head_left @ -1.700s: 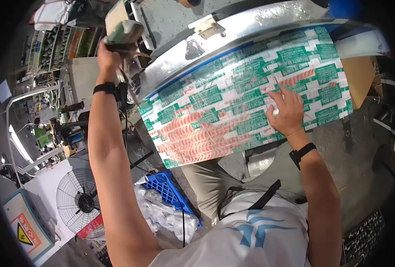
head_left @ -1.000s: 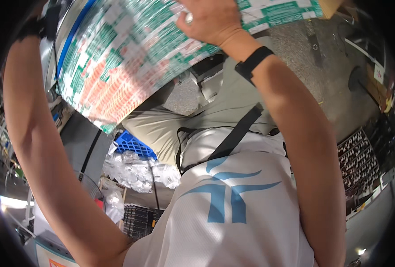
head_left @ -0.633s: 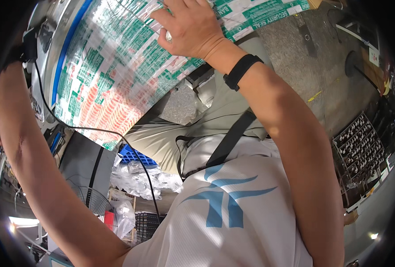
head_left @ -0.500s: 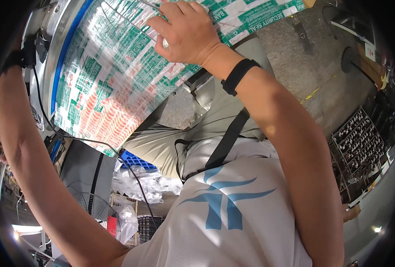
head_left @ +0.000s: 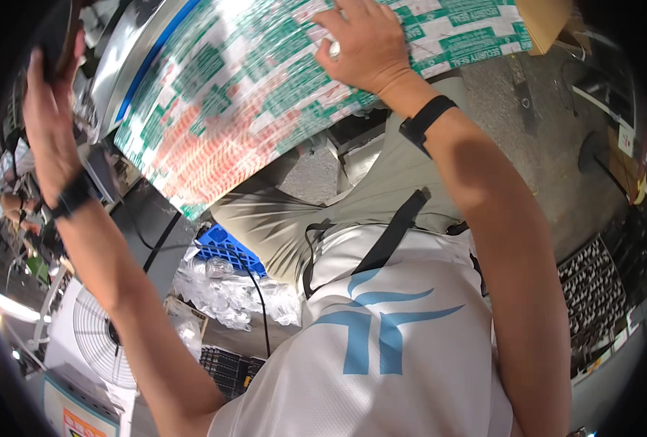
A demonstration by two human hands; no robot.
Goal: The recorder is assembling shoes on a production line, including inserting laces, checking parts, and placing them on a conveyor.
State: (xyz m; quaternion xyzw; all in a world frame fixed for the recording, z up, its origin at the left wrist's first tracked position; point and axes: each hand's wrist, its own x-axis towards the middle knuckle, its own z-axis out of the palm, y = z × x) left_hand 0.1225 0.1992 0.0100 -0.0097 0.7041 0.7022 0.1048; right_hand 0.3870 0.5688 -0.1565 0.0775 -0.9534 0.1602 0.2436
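A tabletop covered in green-and-white printed tape (head_left: 265, 95) lies before me, with reddish worn patches near its close corner. Over it, to the right of centre, rests my right hand (head_left: 367, 47), its fingers curled; a small shiny whitish piece (head_left: 334, 49) shows between thumb and forefinger. My left hand (head_left: 50, 120) is raised at the far left, beyond the table's side. Its thumb and fingers close round a dark object (head_left: 57, 33) with a brownish edge, which runs into the black rim, so its kind cannot be made out. Each wrist wears a black band.
A metal frame with a blue strip (head_left: 156, 58) borders the table's left side. Below stand a blue plastic crate (head_left: 229, 247) and clear plastic bags (head_left: 232, 295). A black cable (head_left: 261, 306) hangs beside my left arm, near a fan (head_left: 101, 335). A rack of small parts (head_left: 593, 291) stands right.
My left hand has come into view at the upper left, holding the dark object, and its forearm has swung inward. The view has shifted, so the table and right hand appear further right.
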